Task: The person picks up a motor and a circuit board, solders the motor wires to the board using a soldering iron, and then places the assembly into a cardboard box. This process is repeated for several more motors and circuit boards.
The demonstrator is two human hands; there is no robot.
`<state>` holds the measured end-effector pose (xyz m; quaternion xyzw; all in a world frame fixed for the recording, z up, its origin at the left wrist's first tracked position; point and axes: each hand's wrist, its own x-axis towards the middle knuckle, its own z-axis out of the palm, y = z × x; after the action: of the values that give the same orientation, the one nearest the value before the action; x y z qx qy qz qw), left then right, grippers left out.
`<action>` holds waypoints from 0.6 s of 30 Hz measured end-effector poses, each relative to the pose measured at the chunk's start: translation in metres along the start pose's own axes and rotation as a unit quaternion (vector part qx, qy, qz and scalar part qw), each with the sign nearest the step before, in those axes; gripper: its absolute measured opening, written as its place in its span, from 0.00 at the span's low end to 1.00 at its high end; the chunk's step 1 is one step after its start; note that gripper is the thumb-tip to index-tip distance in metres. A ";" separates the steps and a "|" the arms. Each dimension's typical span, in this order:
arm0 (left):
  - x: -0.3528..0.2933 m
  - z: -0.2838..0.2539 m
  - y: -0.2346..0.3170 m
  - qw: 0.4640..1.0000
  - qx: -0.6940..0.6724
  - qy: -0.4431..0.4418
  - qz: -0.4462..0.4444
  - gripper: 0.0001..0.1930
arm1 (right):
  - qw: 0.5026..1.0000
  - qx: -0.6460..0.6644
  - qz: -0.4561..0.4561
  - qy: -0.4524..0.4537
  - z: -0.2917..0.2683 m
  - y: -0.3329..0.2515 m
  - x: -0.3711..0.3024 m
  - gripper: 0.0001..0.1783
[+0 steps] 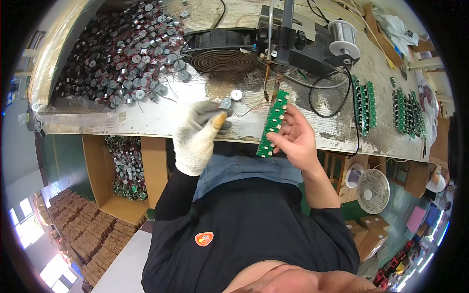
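My left hand (pixel 198 132), in a white and grey work glove with a stained thumb, is closed on a small round silver motor (pixel 225 103) with thin wires. Just beyond it, a second small motor (pixel 236 94) with a white face rests on the bench. Bare, my right hand (pixel 296 138) grips a long green circuit board strip (pixel 272 124) between thumb and fingers, tilted over the bench's front edge. The strip's far end is beside the tip of the soldering head (pixel 277 80). Thin red wires (pixel 254 107) stretch from the motors toward that tip.
A heap of wired motors (pixel 132 58) covers the bench's left. Behind stand a black fan (pixel 220 56) and a solder wire spool (pixel 343 36). Circuit board strips (pixel 364 107) lie at right, near a black cable (pixel 332 116). Below left is a cardboard box (pixel 95 171) of motors.
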<state>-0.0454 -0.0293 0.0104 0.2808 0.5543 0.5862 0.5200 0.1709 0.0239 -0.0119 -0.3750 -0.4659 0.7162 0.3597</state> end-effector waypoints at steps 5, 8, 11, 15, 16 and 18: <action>-0.003 0.022 -0.011 0.997 0.054 -0.023 0.042 0.09 | 1.000 -0.009 0.000 -0.008 -0.003 0.000 -0.002 0.41; 0.002 0.028 -0.005 0.972 0.215 -0.082 0.043 0.08 | 1.000 0.002 0.010 -0.004 -0.003 -0.005 -0.004 0.41; 0.006 0.032 -0.011 0.952 0.277 -0.101 0.083 0.06 | 0.999 0.009 0.033 -0.010 -0.003 -0.008 -0.005 0.42; 0.006 0.041 -0.010 0.963 0.243 -0.106 0.046 0.07 | 0.999 0.010 0.039 -0.019 -0.004 -0.007 -0.005 0.41; 0.006 0.042 -0.010 0.963 0.244 -0.106 0.045 0.07 | 0.999 0.011 0.033 -0.024 -0.004 -0.007 -0.005 0.41; 0.009 0.043 -0.012 0.981 0.162 -0.107 -0.022 0.07 | 0.999 0.009 0.030 -0.025 -0.004 -0.006 -0.005 0.40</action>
<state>-0.0053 -0.0080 0.0065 0.4101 0.5890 0.4437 0.5367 0.1780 0.0231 -0.0069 -0.3673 -0.4566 0.7401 0.3300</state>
